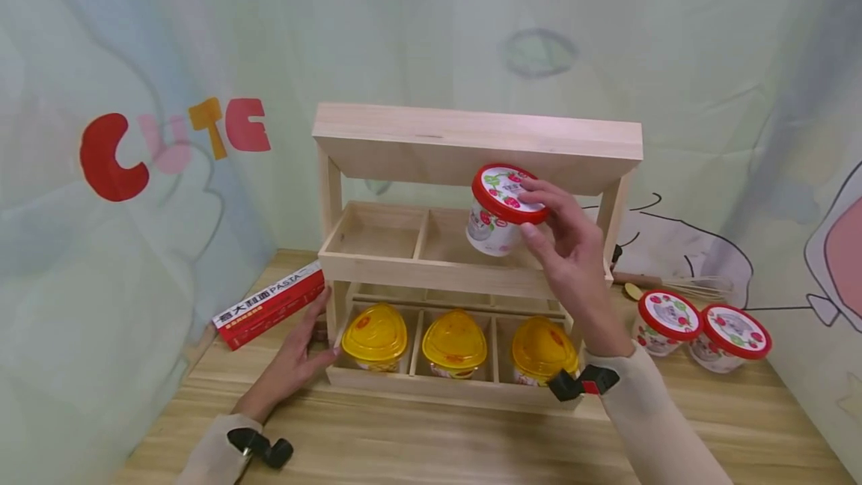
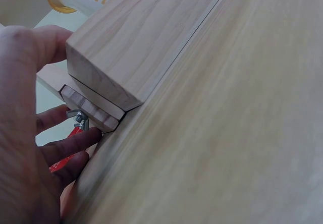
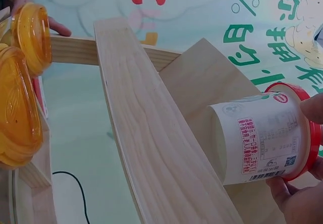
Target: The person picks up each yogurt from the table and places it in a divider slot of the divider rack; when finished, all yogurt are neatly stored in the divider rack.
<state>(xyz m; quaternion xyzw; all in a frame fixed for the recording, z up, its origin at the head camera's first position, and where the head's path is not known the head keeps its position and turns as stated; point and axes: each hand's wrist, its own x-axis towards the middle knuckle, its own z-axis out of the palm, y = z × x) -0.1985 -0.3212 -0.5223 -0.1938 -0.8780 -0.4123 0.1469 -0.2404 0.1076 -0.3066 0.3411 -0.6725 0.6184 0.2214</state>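
Observation:
My right hand (image 1: 572, 249) grips a white paper tub (image 1: 491, 234) by its red lid, fingers over the top and thumb at the rim. The tub, printed with strawberries, is tilted in front of the upper tier of a two-tier wooden rack (image 1: 431, 272), above its middle compartment. In the right wrist view the tub's printed back (image 3: 262, 143) shows beside the rack's board. My left hand (image 1: 289, 365) holds the rack's lower left front corner (image 2: 101, 77), thumb side over the front and other fingers along the side. Three cups with yellow lids (image 1: 454, 343) sit in the lower compartments.
Two more red-lidded tubs (image 1: 669, 320) stand on the table right of the rack. A whisk (image 1: 700, 288) lies behind them. Left of the rack is a red and white pasta box (image 1: 272, 307). A printed cloth backdrop (image 1: 417, 28) encloses the table (image 1: 431, 440).

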